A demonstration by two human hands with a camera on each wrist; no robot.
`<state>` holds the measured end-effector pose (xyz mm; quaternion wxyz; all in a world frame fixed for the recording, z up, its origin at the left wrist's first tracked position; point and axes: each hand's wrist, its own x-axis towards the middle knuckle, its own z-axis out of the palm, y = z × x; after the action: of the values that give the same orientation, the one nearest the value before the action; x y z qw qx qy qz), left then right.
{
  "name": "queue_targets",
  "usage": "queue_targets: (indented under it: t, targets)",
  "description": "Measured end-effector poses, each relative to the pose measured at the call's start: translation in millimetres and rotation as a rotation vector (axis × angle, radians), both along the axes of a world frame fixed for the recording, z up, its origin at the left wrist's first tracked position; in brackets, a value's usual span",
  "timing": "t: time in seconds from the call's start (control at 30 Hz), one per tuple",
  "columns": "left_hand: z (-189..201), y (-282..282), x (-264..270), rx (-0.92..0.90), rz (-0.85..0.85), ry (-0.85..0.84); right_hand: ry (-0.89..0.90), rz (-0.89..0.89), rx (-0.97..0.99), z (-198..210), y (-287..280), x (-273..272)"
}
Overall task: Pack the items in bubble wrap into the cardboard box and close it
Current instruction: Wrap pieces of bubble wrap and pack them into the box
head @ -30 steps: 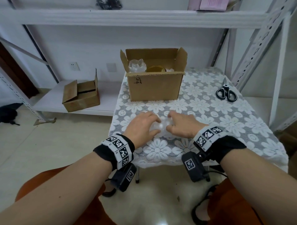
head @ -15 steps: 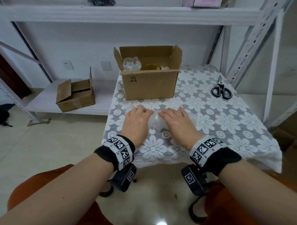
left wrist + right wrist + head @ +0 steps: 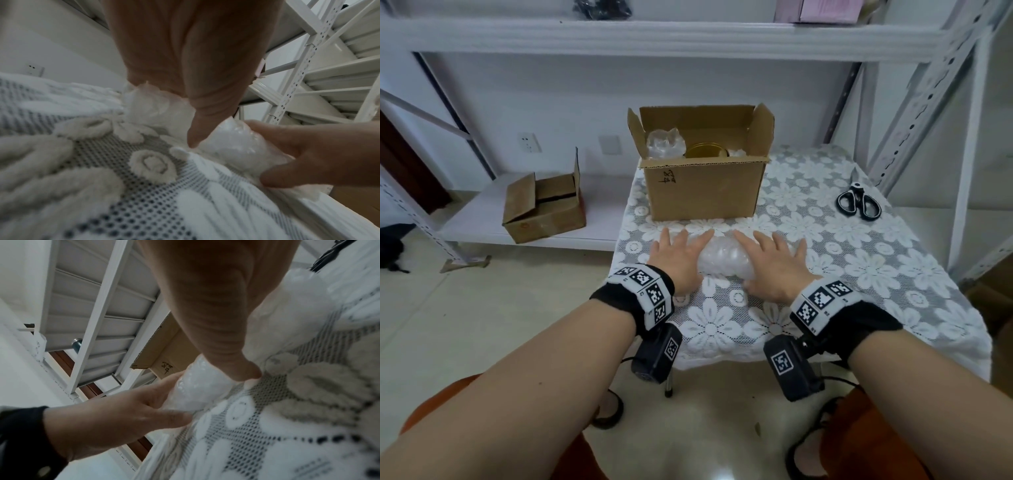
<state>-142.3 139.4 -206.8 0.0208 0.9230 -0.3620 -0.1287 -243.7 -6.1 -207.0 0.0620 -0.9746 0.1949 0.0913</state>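
In cardboard box (image 3: 705,186): wrapped bundle (image 3: 666,144), gold tin (image 3: 707,150); left hand (image 3: 681,257), right hand (image 3: 774,263) flat, pressing bubble-wrap roll (image 3: 724,258).

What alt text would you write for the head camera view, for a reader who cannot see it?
Two hands, left hand and right hand, press flat on a bubble wrap bundle on a lace tablecloth. Behind it stands an open cardboard box; scissors lie to the right.

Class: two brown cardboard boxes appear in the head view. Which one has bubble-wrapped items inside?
The larger open brown cardboard box standing on the white lace-covered table, with bubble wrap visible inside. The smaller cardboard box sits on the low white shelf, showing none.
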Motion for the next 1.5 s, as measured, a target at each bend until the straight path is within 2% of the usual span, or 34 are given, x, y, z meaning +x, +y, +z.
queue_targets:
  t: [0.07, 0.2, 0.33, 0.4, 0.47, 0.57, 0.73, 0.9, 1.03, 1.23, 1.3, 1.4, 1.5]
  targets:
    - [1.1, -1.6, 4.4, -0.024, 0.025, 0.045, 0.013, -0.028, 0.004, 0.1, -2.4, -0.9]
    - [-1.7, -0.5, 8.4, -0.125, 0.031, -0.004, -0.02, -0.011, 0.014, -1.4, -9.0, 0.9]
    - [0.3, 0.4, 10.9, -0.215, 0.011, 0.04, -0.012, -0.029, 0.062, -1.0, -20.1, 9.4]
    - [8.6, 2.4, 11.4, -0.218, -0.016, 0.079, 0.004, 0.004, 0.123, 2.0, -22.5, 13.0]
    - [20.0, 5.7, 13.1, -0.24, -0.041, 0.099, -0.007, 0.02, 0.278, 10.6, -23.7, 12.4]
    - [45.7, 10.2, 18.3, -0.359, -0.063, 0.08, -0.17, 0.041, 0.519, 36.8, -24.1, 8.2]
    - [105.0, 2.0, 34.3, -0.597, -0.099, -0.073, -0.513, 0.013, 0.614, 89.5, -28.0, 18.1]
    - [140.8, -9.2, 65.1, -0.811, -0.112, -0.172, -0.746, 0.01, 0.536, 138.5, -30.0, 39.9]
    - [141.7, -20.8, 92.6, -0.843, -0.062, -0.162, -0.739, 0.01, 0.412, 152.2, -40.3, 75.1]
    - [125.3, -37.2, 124.4, -0.746, 0.046, -0.063, -0.653, -0.009, 0.361, 146.9, -52.7, 121.3]
    - [123.5, -40.8, 134.1, -0.693, 0.047, -0.064, -0.625, 0.008, 0.258, 141.2, -59.5, 136.6]
    - [117.7, -41.6, 136.0, -0.552, -0.016, -0.207, -0.578, 0.066, -0.014, 125.3, -66.7, 149.4]
    - [106.4, -40.2, 130.2, -0.519, -0.123, -0.305, -0.557, 0.11, -0.143, 107.8, -68.3, 153.5]
